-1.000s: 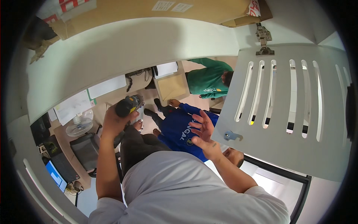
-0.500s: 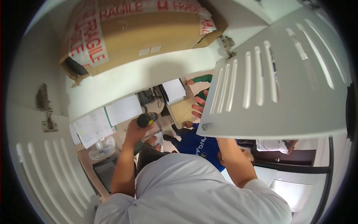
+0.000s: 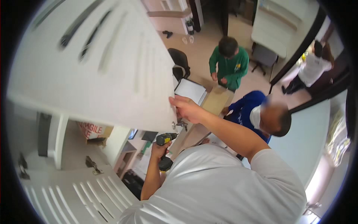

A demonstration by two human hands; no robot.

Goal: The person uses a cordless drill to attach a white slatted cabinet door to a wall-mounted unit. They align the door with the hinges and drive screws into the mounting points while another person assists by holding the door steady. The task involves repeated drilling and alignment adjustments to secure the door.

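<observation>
My right hand (image 3: 186,108) now grips the lower corner of the white louvred locker door (image 3: 93,71), fingers folded over its edge just above the small latch (image 3: 179,124). A second ago that hand was spread open in the air, off the door; half a second ago it was reaching up behind the panel. So the door has gone from loose to held, and it has swung up to fill the upper left of my view. My left hand (image 3: 161,150) is closed around the handle of the black-and-yellow cordless drill (image 3: 164,149), below the door's corner and lower than it was before, its nose level with the latch. I judge the door steadied for work at that corner. Beyond the door, a person in green (image 3: 228,63) stands at a cardboard box (image 3: 216,100).
</observation>
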